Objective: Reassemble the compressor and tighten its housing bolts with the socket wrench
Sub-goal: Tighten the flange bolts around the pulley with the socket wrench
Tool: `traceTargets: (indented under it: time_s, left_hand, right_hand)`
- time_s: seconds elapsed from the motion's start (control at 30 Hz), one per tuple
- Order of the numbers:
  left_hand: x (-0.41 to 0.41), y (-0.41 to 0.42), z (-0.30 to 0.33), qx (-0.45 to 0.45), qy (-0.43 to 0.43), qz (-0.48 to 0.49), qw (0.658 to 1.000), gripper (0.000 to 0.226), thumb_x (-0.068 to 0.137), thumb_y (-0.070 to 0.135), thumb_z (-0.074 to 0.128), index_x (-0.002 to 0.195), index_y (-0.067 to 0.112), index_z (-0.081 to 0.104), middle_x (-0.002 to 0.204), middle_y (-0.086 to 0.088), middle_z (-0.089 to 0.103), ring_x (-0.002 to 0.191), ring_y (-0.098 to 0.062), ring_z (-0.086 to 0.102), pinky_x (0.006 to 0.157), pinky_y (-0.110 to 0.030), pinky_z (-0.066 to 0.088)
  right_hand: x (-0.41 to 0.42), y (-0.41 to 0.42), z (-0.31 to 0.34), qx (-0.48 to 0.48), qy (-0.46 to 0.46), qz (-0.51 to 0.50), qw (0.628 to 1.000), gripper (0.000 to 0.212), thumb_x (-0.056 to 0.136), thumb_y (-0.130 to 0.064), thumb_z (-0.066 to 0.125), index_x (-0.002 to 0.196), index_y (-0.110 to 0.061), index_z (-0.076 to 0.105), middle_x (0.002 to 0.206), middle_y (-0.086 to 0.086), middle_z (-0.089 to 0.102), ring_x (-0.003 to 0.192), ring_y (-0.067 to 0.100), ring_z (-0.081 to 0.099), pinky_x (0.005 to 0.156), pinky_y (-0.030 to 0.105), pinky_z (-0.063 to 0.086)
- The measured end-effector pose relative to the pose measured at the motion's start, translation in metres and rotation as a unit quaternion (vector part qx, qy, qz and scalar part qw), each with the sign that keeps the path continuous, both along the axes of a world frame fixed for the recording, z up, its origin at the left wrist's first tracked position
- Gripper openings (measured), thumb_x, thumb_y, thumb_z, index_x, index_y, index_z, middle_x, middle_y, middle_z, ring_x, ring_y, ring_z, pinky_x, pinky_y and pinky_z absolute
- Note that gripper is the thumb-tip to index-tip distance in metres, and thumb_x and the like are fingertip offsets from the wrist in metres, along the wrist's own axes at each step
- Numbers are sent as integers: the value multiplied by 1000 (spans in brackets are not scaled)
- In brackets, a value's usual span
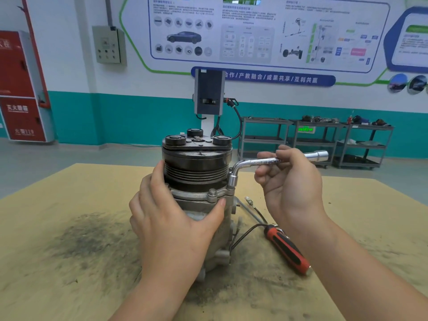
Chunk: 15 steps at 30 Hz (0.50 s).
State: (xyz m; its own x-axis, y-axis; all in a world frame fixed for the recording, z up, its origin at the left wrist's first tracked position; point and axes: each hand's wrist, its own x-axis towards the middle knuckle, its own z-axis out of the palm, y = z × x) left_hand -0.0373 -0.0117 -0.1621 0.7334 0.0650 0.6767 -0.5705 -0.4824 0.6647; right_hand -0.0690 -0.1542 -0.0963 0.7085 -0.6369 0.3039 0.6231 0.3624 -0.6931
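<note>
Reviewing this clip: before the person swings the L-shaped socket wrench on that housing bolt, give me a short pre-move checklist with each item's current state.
1. Socket end of the socket wrench sits down over a bolt on the housing flange: ok.
2. Right hand grips the wrench's horizontal arm: ok.
3. Left hand steadies the compressor body: ok.
4. Compressor stands upright on the table, pulley up: ok.
5. Screwdriver and loose wire lie below the swing path: ok.
6. Socket fully seated on the bolt head: cannot tell.
</note>
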Motion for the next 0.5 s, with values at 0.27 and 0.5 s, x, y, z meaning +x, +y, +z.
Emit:
traceTargets:
  time_s: [0.27, 0.5]
  left_hand:
    - [0, -1, 0, 2, 0, 8, 1000, 104, 63, 61, 68, 148, 16, 29, 145, -7, 42, 131, -25, 30, 108, -52, 33]
    - [0, -2, -1, 6, -3, 14, 1000, 102, 64, 62, 67, 147, 17, 28, 145, -7, 42, 130, -27, 31, 106, -52, 34]
  right_hand:
    - [2, -23, 8, 14, 94, 155, 983, 6, 91, -4, 44, 94, -5, 49, 64, 11, 66, 43, 16, 52, 40, 21, 44]
    - [3, -19, 5, -37, 16, 122, 992, 16, 91, 0, 40, 91, -8, 55, 66, 12, 66, 46, 18, 54, 44, 23, 46]
